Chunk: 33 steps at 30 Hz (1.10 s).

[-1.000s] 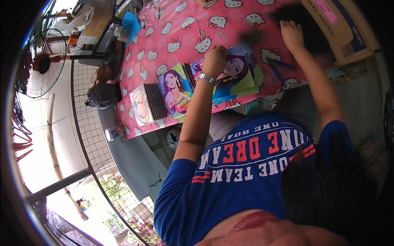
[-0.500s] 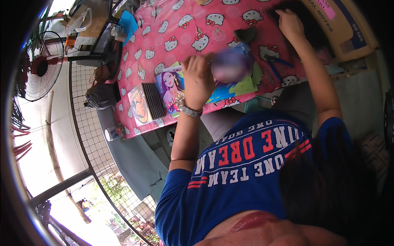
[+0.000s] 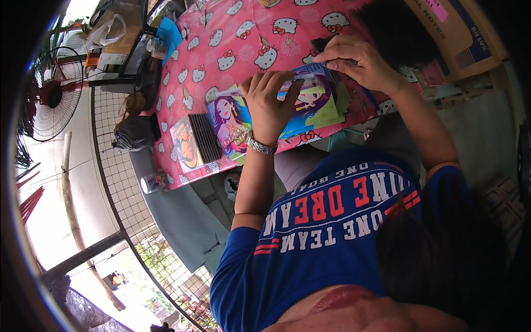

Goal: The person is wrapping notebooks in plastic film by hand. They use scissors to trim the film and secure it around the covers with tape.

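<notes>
On my feed, the left hand (image 3: 268, 105) was over the left part of the middle portrait cover (image 3: 321, 105), its fingers bent and its thumb apart from them; I could not tell whether they grasped the cover's edge. The right hand (image 3: 362, 63) reached in from the right to the cover's far edge, thumb and forefinger drawn together, and I could not make out anything thin between them. The cover lay near the table's near edge, on the pink patterned tablecloth (image 3: 238, 33). I had a second portrait cover (image 3: 227, 116) just left of it, and a stack of dark-edged notebooks (image 3: 204, 138) farther left. A silvery wristwatch (image 3: 261, 145) circled the left wrist. Beyond the right hand, on the far right, I saw a dark bristly pile (image 3: 395, 33) next to a cardboard box (image 3: 470, 39).
</notes>
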Tool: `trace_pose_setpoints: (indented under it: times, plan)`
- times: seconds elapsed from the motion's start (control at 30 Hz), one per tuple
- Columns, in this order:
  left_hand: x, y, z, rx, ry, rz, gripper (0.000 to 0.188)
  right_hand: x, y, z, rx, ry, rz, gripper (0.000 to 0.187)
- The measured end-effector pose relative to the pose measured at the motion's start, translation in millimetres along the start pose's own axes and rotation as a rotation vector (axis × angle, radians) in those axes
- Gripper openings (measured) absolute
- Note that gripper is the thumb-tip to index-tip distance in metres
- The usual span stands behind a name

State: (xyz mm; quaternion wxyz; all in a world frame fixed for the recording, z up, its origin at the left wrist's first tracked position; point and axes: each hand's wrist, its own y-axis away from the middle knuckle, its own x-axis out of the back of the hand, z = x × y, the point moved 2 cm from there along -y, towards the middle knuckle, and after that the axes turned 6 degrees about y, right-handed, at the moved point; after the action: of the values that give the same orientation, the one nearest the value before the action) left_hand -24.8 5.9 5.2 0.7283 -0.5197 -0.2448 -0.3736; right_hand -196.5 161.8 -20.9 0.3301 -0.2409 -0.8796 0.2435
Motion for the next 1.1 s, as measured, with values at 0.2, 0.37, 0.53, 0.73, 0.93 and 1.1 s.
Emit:
trace_pose_setpoints:
  times: [0.2,0.37,0.53,0.73,0.93,1.1]
  plan:
    - [1,1,1,0.002,-0.002,0.008,0.02,3,0,-3,0.003,-0.037,0.047,0.019]
    - [1,2,3,0.001,-0.014,0.023,0.02,6,4,-14,-0.05,-0.046,-0.118,0.022]
    - [-1,2,10,-0.023,-0.072,-0.002,0.025,10,6,-29,-0.36,-0.235,-0.239,0.035]
    - [-11,-1,24,-0.097,-0.074,-0.092,0.032,0,8,-40,-0.23,-0.043,-0.055,0.038]
    - [-3,7,21,-0.091,-0.002,-0.102,0.027,0,-14,-43,-0.707,-0.416,-0.426,0.03]
    - [-3,5,19,-0.102,0.031,-0.134,0.021,-47,-13,134,-0.617,0.549,-0.157,0.06]
